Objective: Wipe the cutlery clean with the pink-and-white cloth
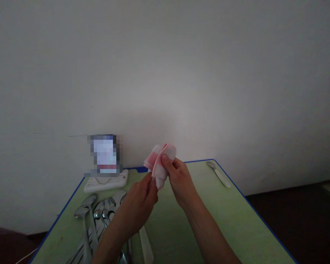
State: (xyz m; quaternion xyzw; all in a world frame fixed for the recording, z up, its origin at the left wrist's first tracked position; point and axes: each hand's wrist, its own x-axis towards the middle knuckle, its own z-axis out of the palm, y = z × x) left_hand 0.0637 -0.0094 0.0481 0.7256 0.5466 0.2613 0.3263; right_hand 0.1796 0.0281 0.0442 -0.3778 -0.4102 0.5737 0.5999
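Note:
A pink-and-white cloth [161, 165] is bunched up above the middle of the table, pinched between the thumb and fingers of my right hand [180, 178]. Just below it and to the left, my left hand [141, 201] is closed on a thin metal utensil [151, 182]. Its upper end disappears into the cloth, so I cannot tell what kind it is. Under my left forearm lies a pile of metal spoons [89, 200] and other cutlery, partly hidden by the arm. A pale-handled utensil [146, 245] pokes out beside the forearm.
On the green table [178, 234] with a blue edge, a fork with a white handle [221, 178] lies at the far right. A lit, blurred screen [106, 154] stands at the back left by a white power strip or similar block [107, 182]. A wall [209, 91] rises behind.

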